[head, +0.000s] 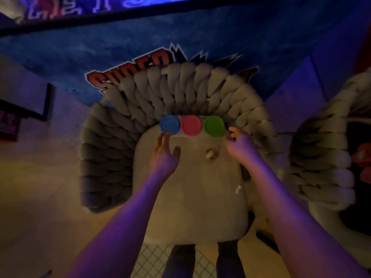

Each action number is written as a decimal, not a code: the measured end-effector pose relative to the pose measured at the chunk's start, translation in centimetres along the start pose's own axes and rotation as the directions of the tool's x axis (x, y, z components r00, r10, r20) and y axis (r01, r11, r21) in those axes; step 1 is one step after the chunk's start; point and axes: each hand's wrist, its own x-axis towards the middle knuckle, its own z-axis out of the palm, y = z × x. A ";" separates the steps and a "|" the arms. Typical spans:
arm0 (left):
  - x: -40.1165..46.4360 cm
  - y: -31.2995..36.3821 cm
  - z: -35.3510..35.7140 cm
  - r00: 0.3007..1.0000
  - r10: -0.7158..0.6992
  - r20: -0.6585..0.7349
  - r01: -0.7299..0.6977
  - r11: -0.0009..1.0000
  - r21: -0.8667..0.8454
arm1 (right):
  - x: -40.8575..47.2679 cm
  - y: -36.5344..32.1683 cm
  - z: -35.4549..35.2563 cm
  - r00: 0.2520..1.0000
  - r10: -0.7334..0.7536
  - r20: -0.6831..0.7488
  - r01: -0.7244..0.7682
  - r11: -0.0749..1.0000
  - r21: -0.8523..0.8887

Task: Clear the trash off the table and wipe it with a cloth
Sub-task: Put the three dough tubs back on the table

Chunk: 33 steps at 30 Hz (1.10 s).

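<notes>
Small brownish lump (pixel 210 154) on the seat: blurred, perhaps crumpled trash.

An arcade or game lounge, by the look of it: dim blue-violet neon light, a wall mural (pixel 180 57) with comic-style lettering, a glowing sign (pixel 66 7) overhead, and chunky woven lounge chairs (pixel 112 149).

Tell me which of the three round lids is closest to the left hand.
The blue lid, at the left end of the row. The left hand reaches just below it; the pink lid and green lid lie farther right.
</notes>
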 end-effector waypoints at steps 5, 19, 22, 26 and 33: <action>4.3 -2.5 -0.3 1.000 -0.022 -0.001 0.022 1.000 -0.006 | 4.5 -1.6 4.0 0.999 0.025 -0.030 -0.027 0.997 -0.067; 9.7 -2.8 -0.6 0.994 -0.094 0.048 0.096 0.995 -0.033 | 8.4 -1.0 6.7 0.991 0.130 -0.013 -0.129 0.991 0.033; 9.8 -2.7 -0.5 0.995 -0.098 0.033 0.102 0.985 -0.136 | 8.1 -1.3 6.1 0.991 0.127 -0.031 -0.126 0.991 0.055; 9.8 -2.0 -1.7 0.993 -0.114 -0.013 0.107 0.965 -0.238 | 7.5 -2.0 4.8 0.992 0.112 -0.063 -0.105 0.989 0.103; 4.6 1.6 -5.6 0.993 -0.056 -0.100 0.023 0.952 -0.306 | 2.4 -3.3 0.0 0.985 0.147 -0.085 -0.103 0.915 0.389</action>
